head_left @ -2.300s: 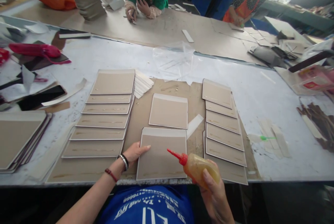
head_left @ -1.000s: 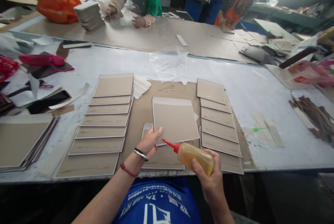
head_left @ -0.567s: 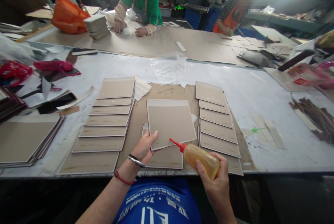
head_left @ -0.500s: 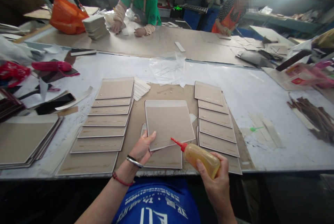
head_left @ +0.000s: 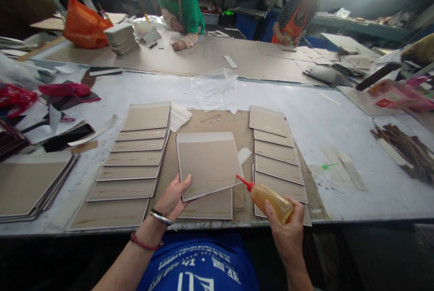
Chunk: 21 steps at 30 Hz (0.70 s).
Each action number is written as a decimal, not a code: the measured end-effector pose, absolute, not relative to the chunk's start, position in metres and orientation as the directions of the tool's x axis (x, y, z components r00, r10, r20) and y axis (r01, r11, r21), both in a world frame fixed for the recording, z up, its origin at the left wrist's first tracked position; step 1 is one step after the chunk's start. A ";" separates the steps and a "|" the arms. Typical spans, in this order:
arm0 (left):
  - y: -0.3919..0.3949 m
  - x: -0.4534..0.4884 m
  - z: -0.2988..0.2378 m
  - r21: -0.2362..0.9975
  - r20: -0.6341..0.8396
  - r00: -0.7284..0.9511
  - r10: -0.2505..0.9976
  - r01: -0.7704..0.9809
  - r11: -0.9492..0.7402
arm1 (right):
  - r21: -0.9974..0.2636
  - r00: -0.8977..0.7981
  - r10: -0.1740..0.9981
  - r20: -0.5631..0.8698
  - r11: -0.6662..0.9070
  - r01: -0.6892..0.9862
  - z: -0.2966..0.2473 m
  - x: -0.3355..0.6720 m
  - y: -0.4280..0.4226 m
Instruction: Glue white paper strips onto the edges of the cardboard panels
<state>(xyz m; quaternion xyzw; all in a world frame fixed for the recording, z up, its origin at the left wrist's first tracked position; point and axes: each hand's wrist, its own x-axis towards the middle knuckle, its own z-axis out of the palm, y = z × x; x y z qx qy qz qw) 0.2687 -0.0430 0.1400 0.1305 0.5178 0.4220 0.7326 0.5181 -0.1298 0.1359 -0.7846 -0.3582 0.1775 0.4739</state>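
My left hand point(head_left: 172, 197) grips the near left corner of a tan, white-edged board point(head_left: 207, 164) and holds it lifted over the brown work mat point(head_left: 217, 121). A second board point(head_left: 212, 207) lies flat on the mat beneath it. My right hand point(head_left: 288, 230) is closed round a yellow glue bottle point(head_left: 271, 198) whose red nozzle points at the lifted board's near right edge. An overlapping row of boards point(head_left: 135, 157) lies to the left and another overlapping row point(head_left: 276, 150) to the right.
A stack of larger boards point(head_left: 29, 182) sits at the left table edge. Clear plastic wrap point(head_left: 213, 89), a pink object point(head_left: 64, 89) and paper scraps lie further back. Dark strips point(head_left: 403, 144) lie at right. Two people work at the far table beside an orange bag point(head_left: 81, 28).
My left hand picked up the far centre board, brought it over the near one and shifted it leftward. The glue bottle's nozzle moved from the board's bottom edge to its right corner.
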 end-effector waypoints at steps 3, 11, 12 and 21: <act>-0.046 0.267 0.136 0.627 -0.653 0.094 0.752 -0.491 0.605 | -0.861 0.697 0.715 0.060 -0.316 0.398 0.130 0.527 -0.130; -0.048 0.272 0.116 0.615 -0.667 0.085 0.740 -0.499 0.611 | -0.957 0.606 0.764 -0.221 -0.291 0.018 0.122 0.519 -0.132; -0.047 0.272 0.110 0.614 -0.668 0.091 0.739 -0.494 0.616 | -0.953 0.562 0.775 -0.291 -0.287 -0.098 0.122 0.517 -0.132; -0.025 0.242 0.054 0.760 -0.604 0.048 0.796 -0.268 0.593 | -0.842 0.402 0.788 -0.467 -0.256 -0.476 0.120 0.532 -0.132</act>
